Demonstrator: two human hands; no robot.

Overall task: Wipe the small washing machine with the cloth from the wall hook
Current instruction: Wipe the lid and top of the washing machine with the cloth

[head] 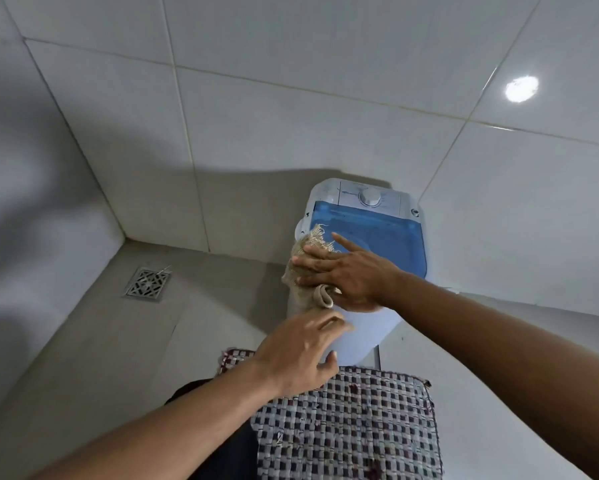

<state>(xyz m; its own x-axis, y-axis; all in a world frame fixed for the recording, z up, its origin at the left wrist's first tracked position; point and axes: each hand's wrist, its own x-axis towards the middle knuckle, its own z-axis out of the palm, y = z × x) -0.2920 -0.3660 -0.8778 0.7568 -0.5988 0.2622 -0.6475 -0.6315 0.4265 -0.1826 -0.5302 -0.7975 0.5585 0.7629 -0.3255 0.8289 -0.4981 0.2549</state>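
The small washing machine (377, 233) stands on the floor against the tiled wall, white with a blue see-through lid and a round dial at the back. A frayed beige cloth (303, 268) lies over its near left edge. My right hand (343, 271) presses flat on the cloth, fingers spread, the index finger pointing onto the blue lid. My left hand (301, 355) is just below, at the machine's white front side, with its fingers near the cloth's rolled lower end; whether it touches the cloth I cannot tell.
A checked woven mat (353, 427) lies on the floor in front of the machine. A metal floor drain (148, 283) sits at the left near the corner. Tiled walls close in at the left and behind the machine.
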